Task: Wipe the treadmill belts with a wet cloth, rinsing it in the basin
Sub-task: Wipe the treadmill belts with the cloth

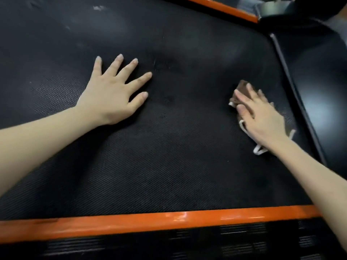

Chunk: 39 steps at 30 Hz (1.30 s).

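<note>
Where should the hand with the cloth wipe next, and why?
Probably slide the right hand and its brown cloth leftward across the belt, toward the left hand. The cloth sits by the belt's right edge, and pale smudges show at the top left.

L hand [110,96] lies flat, palm down on the black textured belt [169,156], fingers spread wide, approx mid-belt. R hand [262,119] presses a brown cloth [242,87] w/ white edging onto the belt near its right end; fingers look straight over the cloth, which sticks out past the fingertips and by the wrist. Hands well apart. Both forearms bare. Orange rail [150,220] runs along the near edge of the belt, w/ a 2nd orange rail [221,8] at top. Glossy black cover [319,91] borders the belt just beside the cloth. Pale smudge [98,8] on the belt, top left.
</note>
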Motion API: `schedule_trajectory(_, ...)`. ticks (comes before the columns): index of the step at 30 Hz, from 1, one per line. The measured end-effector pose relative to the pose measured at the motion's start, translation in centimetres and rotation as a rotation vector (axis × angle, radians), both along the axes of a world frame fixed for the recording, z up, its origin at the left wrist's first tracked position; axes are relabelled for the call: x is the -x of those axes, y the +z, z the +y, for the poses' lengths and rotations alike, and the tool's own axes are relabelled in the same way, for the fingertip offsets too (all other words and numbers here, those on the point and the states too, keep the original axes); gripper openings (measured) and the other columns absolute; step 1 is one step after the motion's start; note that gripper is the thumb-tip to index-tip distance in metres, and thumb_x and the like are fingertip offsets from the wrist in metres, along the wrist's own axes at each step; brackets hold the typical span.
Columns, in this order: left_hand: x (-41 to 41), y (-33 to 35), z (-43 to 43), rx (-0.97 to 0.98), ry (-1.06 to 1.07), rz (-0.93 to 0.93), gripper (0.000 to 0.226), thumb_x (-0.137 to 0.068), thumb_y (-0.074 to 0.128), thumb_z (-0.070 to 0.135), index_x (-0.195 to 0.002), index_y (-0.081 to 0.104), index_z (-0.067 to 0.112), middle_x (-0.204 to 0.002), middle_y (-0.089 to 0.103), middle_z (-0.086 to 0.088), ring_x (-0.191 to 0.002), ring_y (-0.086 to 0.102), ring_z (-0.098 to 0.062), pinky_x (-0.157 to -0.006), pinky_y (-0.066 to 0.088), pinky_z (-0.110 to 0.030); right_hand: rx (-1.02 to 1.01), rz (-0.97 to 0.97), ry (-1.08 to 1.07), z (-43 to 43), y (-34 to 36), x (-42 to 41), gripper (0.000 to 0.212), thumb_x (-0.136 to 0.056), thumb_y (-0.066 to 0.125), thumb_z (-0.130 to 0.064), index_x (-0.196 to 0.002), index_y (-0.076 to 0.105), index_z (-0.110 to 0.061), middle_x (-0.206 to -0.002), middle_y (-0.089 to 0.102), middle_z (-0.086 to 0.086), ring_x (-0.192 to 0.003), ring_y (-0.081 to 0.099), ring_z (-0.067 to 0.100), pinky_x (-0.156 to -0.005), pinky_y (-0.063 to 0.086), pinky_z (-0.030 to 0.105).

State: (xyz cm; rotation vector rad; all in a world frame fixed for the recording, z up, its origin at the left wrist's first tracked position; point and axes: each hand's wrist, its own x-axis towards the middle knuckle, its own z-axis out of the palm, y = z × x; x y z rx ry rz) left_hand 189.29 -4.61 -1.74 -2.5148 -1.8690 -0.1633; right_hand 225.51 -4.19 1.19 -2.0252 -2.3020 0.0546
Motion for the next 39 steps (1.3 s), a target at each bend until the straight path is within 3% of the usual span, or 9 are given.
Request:
schedule_trajectory(7,-0.2,0.2,0.1,0.005,-0.021,-0.013,0.068,-0.089,0.007,0.061,-0.149,0.020,0.034,-0.158,0.015,-0.009,-0.145,0.006,-0.034,-0.112,0.002,-0.062,0.014,-0.001,-0.165,-3.0,1.1,1.1,0.057,-0.090,0.021,-0.052,-0.142,0.037,-0.038,-0.158,0.019,-0.005,-0.144,0.016,0.033,-0.109,0.024,0.060)
schedule_trajectory(11,-0.5,0.4,0.1,0.018,-0.011,-0.007,0.060,-0.095,0.010,0.058,-0.150,0.017,0.035,-0.159,0.011,-0.007,-0.146,0.003,-0.033,-0.112,-0.001,-0.060,0.039,0.013,0.167,-8.3,0.4,8.3,0.051,-0.093,0.026,-0.048,-0.136,0.049,-0.032,-0.152,0.033,0.002,-0.138,0.028,0.044,-0.099,0.027,0.069)
schedule_trajectory(16,-0.1,0.6,-0.1,0.027,-0.031,-0.004,0.064,-0.092,0.003,0.060,-0.150,0.016,0.035,-0.159,0.011,-0.007,-0.146,0.003,-0.032,-0.113,-0.001,-0.060,0.093,-0.002,0.405,-10.8,0.2,9.4,0.047,-0.096,0.027,-0.047,-0.139,0.042,-0.036,-0.153,0.032,0.000,-0.141,0.025,0.034,-0.103,0.025,0.064)
schedule_trajectory(18,0.0,0.5,-0.1,0.019,-0.040,-0.005,0.068,-0.089,0.001,0.061,-0.149,0.017,0.035,-0.159,0.013,-0.007,-0.146,0.004,-0.032,-0.113,-0.001,-0.060,0.045,-0.061,0.285,-10.9,0.4,6.1,0.050,-0.094,0.029,-0.048,-0.140,0.040,-0.035,-0.153,0.032,0.001,-0.141,0.027,0.033,-0.100,0.028,0.066)
schedule_trajectory(24,-0.4,0.5,-0.2,0.021,-0.031,-0.012,0.059,-0.095,0.013,0.055,-0.149,0.020,0.033,-0.158,0.014,-0.009,-0.145,0.005,-0.034,-0.112,0.000,-0.061,0.096,-0.014,-0.490,-10.4,1.6,-0.8,0.045,-0.099,0.035,-0.041,-0.144,0.033,-0.039,-0.159,0.013,-0.005,-0.145,0.010,0.032,-0.109,0.015,0.066)
schedule_trajectory(29,-0.3,0.1,-0.1,0.004,-0.020,-0.022,0.066,-0.091,0.004,0.060,-0.149,0.023,0.034,-0.157,0.018,-0.009,-0.145,0.009,-0.035,-0.111,0.002,-0.062,0.244,0.029,0.138,-13.5,1.9,5.5,0.055,-0.091,0.020,-0.053,-0.143,0.030,-0.041,-0.158,0.010,-0.011,-0.146,0.002,0.026,-0.108,0.010,0.064)
schedule_trajectory(32,-0.1,0.3,0.0,0.009,-0.020,-0.024,0.071,-0.087,-0.001,0.063,-0.149,0.021,0.036,-0.158,0.018,-0.007,-0.145,0.008,-0.032,-0.112,0.002,-0.059,0.166,-0.048,0.241,-12.7,1.8,3.0,0.051,-0.092,0.024,-0.050,-0.141,0.032,-0.040,-0.155,0.020,-0.008,-0.145,0.012,0.024,-0.107,0.013,0.065)
schedule_trajectory(35,0.0,0.0,0.2,0.008,-0.015,-0.032,0.070,-0.087,0.001,0.064,-0.148,0.023,0.037,-0.157,0.020,-0.006,-0.145,0.010,-0.031,-0.113,0.002,-0.058,0.075,-0.108,-0.120,-10.3,1.2,-2.8,0.050,-0.094,0.031,-0.048,-0.142,0.039,-0.034,-0.156,0.025,-0.001,-0.144,0.020,0.031,-0.107,0.019,0.066)
schedule_trajectory(39,-0.2,0.1,0.1,0.005,-0.002,-0.027,0.068,-0.089,0.005,0.062,-0.147,0.026,0.035,-0.156,0.023,-0.008,-0.144,0.013,-0.033,-0.112,0.004,-0.060,0.007,0.006,-0.483,-8.0,1.3,-6.7,0.043,-0.100,0.035,-0.037,-0.143,0.040,-0.028,-0.156,0.024,0.005,-0.145,0.015,0.032,-0.113,0.025,0.047)
